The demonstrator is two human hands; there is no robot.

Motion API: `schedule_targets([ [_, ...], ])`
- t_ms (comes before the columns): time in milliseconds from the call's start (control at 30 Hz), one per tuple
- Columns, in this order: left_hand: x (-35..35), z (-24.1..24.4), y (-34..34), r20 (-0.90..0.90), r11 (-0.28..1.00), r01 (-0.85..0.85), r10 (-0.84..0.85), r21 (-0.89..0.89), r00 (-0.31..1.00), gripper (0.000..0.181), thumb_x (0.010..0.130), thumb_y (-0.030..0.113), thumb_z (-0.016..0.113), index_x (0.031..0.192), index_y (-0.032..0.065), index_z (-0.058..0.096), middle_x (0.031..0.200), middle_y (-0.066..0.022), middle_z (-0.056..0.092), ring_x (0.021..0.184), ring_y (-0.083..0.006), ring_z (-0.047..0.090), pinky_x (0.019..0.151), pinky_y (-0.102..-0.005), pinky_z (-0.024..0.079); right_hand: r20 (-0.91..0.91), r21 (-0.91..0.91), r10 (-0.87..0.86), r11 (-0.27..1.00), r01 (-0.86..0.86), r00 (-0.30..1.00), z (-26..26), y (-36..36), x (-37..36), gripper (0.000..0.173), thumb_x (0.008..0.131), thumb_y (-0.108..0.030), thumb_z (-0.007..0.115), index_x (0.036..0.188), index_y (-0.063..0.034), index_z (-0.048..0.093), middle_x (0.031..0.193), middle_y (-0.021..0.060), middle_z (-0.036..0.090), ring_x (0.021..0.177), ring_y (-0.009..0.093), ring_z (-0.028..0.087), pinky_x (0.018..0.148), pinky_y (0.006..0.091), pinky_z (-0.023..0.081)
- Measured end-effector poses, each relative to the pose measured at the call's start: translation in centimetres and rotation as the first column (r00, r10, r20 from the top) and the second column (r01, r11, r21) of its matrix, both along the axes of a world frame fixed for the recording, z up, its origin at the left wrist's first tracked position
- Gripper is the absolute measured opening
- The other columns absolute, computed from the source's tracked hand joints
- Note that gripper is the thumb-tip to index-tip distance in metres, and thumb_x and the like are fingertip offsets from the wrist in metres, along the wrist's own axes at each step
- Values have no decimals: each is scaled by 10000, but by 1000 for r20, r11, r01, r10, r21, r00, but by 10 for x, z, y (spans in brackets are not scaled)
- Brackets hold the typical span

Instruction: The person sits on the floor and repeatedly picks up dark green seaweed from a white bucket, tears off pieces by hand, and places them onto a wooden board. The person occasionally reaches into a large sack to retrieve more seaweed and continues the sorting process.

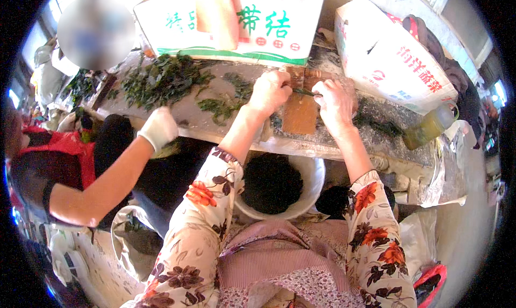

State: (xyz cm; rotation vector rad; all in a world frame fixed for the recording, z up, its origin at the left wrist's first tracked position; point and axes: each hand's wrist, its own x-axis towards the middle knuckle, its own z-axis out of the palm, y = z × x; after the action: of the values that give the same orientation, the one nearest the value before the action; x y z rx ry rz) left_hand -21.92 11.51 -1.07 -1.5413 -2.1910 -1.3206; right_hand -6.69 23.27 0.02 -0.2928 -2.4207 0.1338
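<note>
Between my two hands a dark green strip of seaweed is stretched above a brown board at the table's edge. My left hand pinches one end of it, and my right hand pinches the other. Left of my left hand lie loose green seaweed pieces, with a larger seaweed heap farther left. A pale tub with dark contents stands below the table edge, between my forearms.
Printed cartons stand along the table's back. A bottle of yellowish liquid lies tilted at the right. A co-worker's gloved hand is at the table's front edge on the left. A pale bag stands low at left.
</note>
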Motion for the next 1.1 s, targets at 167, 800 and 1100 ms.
schedule_targets([
  [167, 12, -18, 18, -62, 992, -48, 41, -116, 997, 134, 641, 137, 587, 735, 76, 662, 739, -179, 624, 700, -349, 619, 666, -444, 507, 25, 18, -53, 998, 53, 998, -2, -1, 24, 201, 670, -1, 621, 853, -77, 586, 807, 106, 578, 791, 298, 569, 686, 399, 443],
  [800, -7, 7, 16, 7, 999, -4, 4, -47, 1000, 123, 644, 111, 604, 706, 7, 630, 639, -190, 595, 649, -324, 616, 617, -394, 487, -55, -55, 46, 997, -49, 997, 10, 18, 5, 145, 709, -74, 643, 824, -104, 560, 794, 65, 564, 803, 279, 552, 674, 403, 444],
  [1100, -22, -9, -41, 376, 992, 65, -18, -111, 926, 126, 734, 117, 621, 676, 7, 600, 576, -95, 570, 510, -201, 568, 479, -332, 464, -187, -547, -14, 832, -92, 982, -31, 33, 44, 173, 704, -1, 645, 855, -75, 606, 714, 56, 608, 643, 206, 594, 541, 295, 453],
])
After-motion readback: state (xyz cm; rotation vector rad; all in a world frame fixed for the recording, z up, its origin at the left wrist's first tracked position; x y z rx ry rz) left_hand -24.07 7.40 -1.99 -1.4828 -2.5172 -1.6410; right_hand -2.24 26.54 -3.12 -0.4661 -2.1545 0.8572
